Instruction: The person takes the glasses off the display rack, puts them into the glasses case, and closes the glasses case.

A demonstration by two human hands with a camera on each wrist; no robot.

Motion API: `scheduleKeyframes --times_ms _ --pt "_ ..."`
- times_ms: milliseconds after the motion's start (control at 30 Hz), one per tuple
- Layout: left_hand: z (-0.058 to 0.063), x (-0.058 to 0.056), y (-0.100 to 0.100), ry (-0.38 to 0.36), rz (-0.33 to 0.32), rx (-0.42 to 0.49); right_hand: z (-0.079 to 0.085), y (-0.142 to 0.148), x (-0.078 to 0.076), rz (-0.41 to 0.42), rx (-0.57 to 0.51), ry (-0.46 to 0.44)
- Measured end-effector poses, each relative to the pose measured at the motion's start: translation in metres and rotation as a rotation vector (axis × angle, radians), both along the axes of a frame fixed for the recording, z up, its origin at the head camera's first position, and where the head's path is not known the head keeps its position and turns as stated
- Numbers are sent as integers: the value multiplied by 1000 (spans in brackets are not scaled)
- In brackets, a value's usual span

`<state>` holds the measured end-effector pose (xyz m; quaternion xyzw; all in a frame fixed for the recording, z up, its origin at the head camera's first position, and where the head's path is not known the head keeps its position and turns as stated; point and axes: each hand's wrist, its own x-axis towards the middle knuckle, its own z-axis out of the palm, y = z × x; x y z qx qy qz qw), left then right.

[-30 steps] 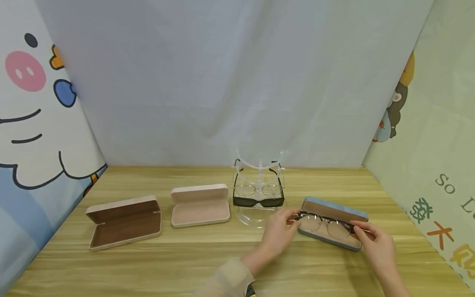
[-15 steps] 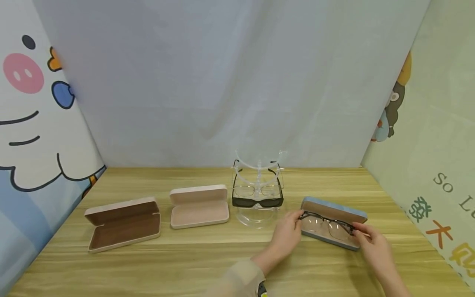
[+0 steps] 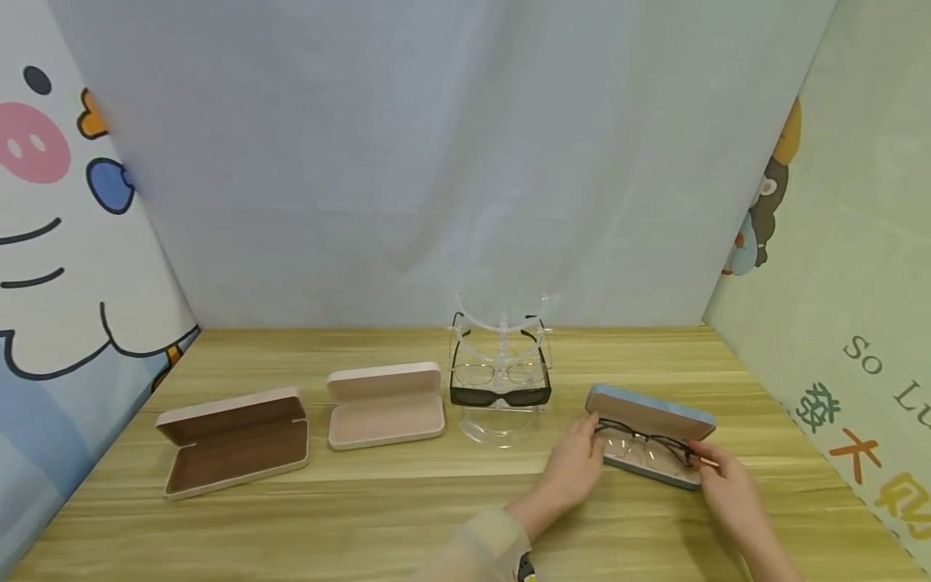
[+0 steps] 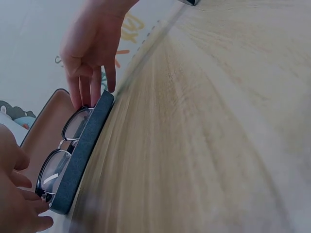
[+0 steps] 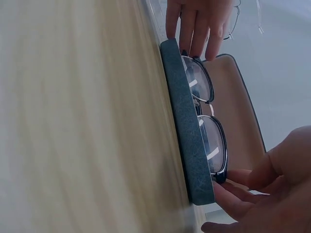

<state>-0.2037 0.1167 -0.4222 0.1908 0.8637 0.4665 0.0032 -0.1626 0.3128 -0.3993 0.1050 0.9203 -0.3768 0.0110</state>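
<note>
Black-browed, thin-rimmed eyeglasses (image 3: 640,436) lie low inside an open blue case (image 3: 655,474), lenses facing front and temples folded behind. My left hand (image 3: 570,469) pinches their left end, its fingers reaching over that end of the case. At the opposite end, my right hand (image 3: 733,489) holds the hinge corner between thumb and fingers. In the right wrist view, the right fingertips (image 5: 233,177) sit right at the hinge, beside the case's end. The raised lid (image 4: 48,116) stands behind the eyeglasses, its tan lining showing.
Left of the blue case, a clear display stand (image 3: 502,343) bears black sunglasses (image 3: 500,397) and gold-rimmed glasses (image 3: 473,373). Farther left lie an open pink-lined case (image 3: 389,416) and an open brown-lined case (image 3: 240,457). A pale curtain (image 3: 436,162) hangs behind the table (image 3: 327,525).
The eyeglasses have gone down from above the blue case into it, both hands still at their ends. My left hand has shifted right, closer to the case. The whole view has drifted slightly.
</note>
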Motion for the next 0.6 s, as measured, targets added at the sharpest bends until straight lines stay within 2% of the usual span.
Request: scheduleKeyframes --times_ms 233,400,600 --pt "-4 0 4 50 -3 -93 -5 1 -2 25 -9 13" --pt "-5 2 6 -10 -18 -141 -4 2 -3 18 9 17" --pt "-8 5 10 -42 -25 -155 -5 2 -5 17 26 -36"
